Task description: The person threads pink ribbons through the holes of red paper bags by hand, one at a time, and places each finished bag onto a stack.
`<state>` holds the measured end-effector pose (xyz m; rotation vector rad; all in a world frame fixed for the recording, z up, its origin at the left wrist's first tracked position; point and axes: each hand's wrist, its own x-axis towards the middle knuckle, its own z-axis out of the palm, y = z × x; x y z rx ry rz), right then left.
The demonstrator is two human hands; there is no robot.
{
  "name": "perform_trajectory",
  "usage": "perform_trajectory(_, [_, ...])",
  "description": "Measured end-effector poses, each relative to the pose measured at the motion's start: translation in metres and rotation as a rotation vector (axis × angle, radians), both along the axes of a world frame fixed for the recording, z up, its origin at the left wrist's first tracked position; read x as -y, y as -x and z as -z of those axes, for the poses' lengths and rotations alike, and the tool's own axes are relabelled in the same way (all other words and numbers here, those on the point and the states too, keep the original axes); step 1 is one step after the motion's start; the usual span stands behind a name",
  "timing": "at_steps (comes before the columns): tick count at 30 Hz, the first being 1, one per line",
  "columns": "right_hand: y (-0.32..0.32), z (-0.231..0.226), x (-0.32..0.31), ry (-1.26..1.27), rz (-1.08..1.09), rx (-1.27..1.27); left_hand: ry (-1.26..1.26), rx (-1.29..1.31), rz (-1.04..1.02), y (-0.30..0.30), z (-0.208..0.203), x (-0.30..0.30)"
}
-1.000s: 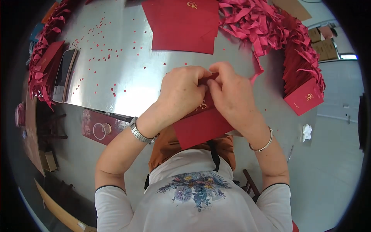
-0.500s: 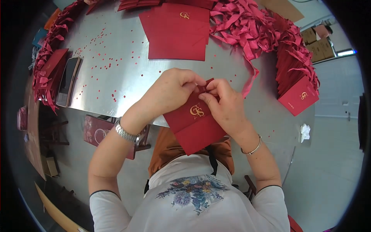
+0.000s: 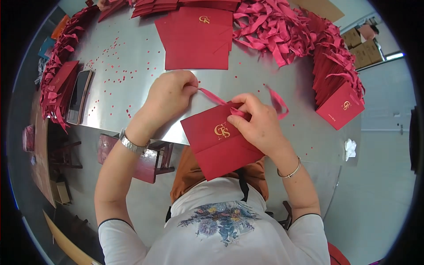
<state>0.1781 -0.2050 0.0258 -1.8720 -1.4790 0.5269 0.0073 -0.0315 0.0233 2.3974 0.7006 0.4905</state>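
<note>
My right hand (image 3: 258, 123) pinches the upper edge of a red paper bag (image 3: 216, 152) with a gold emblem, which hangs tilted over the table's near edge. A pink ribbon (image 3: 212, 96) runs from the bag's top to my left hand (image 3: 174, 95), whose thumb and forefinger are closed on its end. Up and to the left of the bag, that hand stands apart from it. The ribbon's other part loops out beyond my right fingers onto the table. Exactly how the ribbon passes through the bag's edge is hidden by my right hand.
Flat red bags (image 3: 196, 48) lie ahead on the metal table (image 3: 132, 95), with a heap of pink ribbons (image 3: 278, 28) beside them. Ribboned bags line the right (image 3: 338, 108) and left (image 3: 59, 84). A phone (image 3: 79, 97) lies at left. Another person's hand (image 3: 104, 4) shows at the far edge.
My left hand has moved left, away from the bag, drawing the pink ribbon out into a straight length. My right hand stays at the bag's top edge.
</note>
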Motion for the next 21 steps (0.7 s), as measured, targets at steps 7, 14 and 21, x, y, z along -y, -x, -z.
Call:
perform_trajectory(7, [-0.001,0.0,0.006,0.031,0.054,0.103,0.154,-0.039,-0.025,0.014,-0.01,0.05])
perform_trajectory(14, [-0.02,-0.015,0.015,-0.368,0.068,0.451,0.228,-0.02,-0.141,0.017,-0.009,0.064])
perform_trajectory(21, [-0.08,-0.014,0.031,0.109,0.277,-0.069,0.266,-0.02,-0.118,0.018,-0.006,0.06])
